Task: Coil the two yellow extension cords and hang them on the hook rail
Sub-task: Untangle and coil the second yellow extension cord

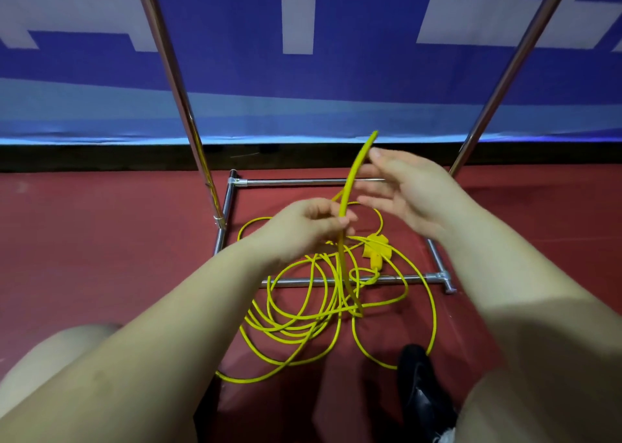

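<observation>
A tangle of yellow extension cord (303, 311) lies in loose loops on the red floor, draped over the rack's front bar. A yellow socket block (375, 252) rests among the loops. My left hand (303, 227) grips a length of the cord, and one stretch (353, 173) rises from it up past my right hand. My right hand (400, 186) hovers beside that raised stretch with fingers spread and straight, thumb tip close to the cord. I cannot tell the two cords apart in the pile. The hook rail is out of view.
A chrome rack stands over the cords: two slanted uprights (175, 82) (505, 72) and a rectangular base frame (434, 277) on the floor. A blue and white banner (303, 38) hangs behind. My knees and a black shoe (420, 385) fill the foreground.
</observation>
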A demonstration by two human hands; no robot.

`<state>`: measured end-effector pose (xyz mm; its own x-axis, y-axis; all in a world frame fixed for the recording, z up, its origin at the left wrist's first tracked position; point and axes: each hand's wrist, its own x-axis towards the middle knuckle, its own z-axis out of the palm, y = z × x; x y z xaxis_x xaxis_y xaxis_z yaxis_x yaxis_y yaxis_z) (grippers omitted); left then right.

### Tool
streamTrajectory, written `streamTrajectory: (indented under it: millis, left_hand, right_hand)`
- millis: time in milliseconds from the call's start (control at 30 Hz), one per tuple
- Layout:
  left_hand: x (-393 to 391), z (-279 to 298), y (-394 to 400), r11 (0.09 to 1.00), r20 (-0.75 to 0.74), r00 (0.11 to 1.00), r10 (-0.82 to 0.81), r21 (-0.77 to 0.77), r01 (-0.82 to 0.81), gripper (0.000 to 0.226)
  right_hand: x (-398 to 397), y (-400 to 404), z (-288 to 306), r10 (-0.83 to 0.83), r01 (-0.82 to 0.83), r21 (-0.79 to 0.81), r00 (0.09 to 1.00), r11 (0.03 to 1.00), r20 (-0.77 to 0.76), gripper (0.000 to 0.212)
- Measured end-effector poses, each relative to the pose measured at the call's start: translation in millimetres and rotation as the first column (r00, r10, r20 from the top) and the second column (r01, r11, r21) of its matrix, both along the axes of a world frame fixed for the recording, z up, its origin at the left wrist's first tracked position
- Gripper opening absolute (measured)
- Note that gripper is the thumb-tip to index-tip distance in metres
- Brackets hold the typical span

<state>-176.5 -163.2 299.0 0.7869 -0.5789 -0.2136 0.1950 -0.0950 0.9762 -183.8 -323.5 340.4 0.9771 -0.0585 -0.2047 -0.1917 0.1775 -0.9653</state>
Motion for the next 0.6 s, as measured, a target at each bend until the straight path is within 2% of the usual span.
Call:
streamTrajectory:
  millis: [67, 167, 233, 300, 333, 400, 467, 533, 600]
  left_hand:
    - [5, 4, 3, 0.986, -0.004, 0.988, 0.154, -0.067, -0.154, 0.014]
    - [14, 10, 10, 0.923, -0.082, 0.941, 0.328, -0.181, -0.338, 0.014]
    - [17, 13, 13, 0.885, -0.127, 0.916, 0.38, -0.237, -0.4, 0.014]
    - [21, 15, 15, 0.856, -0.157, 0.902, 0.403, -0.283, -0.432, 0.014]
    - [23, 16, 17, 0.842, -0.177, 0.896, 0.406, -0.307, -0.442, 0.014]
    - [24, 17, 18, 0.828, -0.201, 0.898, 0.392, -0.348, -0.439, 0.015]
    - [23, 16, 18, 0.863, -0.183, 0.923, 0.339, -0.331, -0.382, 0.017]
    - [17, 11, 14, 0.931, -0.143, 0.959, 0.246, -0.241, -0.275, 0.016]
    - [8, 5, 9, 0.986, -0.093, 0.989, 0.119, -0.107, -0.129, 0.015]
  right_hand:
    - [-4, 1, -6, 0.119, -0.126, -0.208, 0.992, 0.97, -0.047, 0.006]
    - [-11, 8, -17, 0.334, -0.364, -0.503, 0.93, 0.784, -0.152, 0.015]
    - [-14, 13, -24, 0.43, -0.457, -0.624, 0.879, 0.634, -0.206, 0.015]
    - [-14, 18, -26, 0.464, -0.458, -0.684, 0.864, 0.568, -0.192, 0.005]
    - [-14, 19, -26, 0.464, -0.437, -0.679, 0.871, 0.589, -0.158, 0.007]
    - [-12, 18, -23, 0.424, -0.382, -0.615, 0.902, 0.69, -0.084, 0.014]
    - [-10, 16, -17, 0.347, -0.307, -0.529, 0.938, 0.791, -0.027, 0.013]
    - [-7, 10, -11, 0.237, -0.211, -0.402, 0.971, 0.891, 0.015, 0.013]
    - [-4, 5, -5, 0.1, -0.094, -0.193, 0.995, 0.977, 0.022, 0.012]
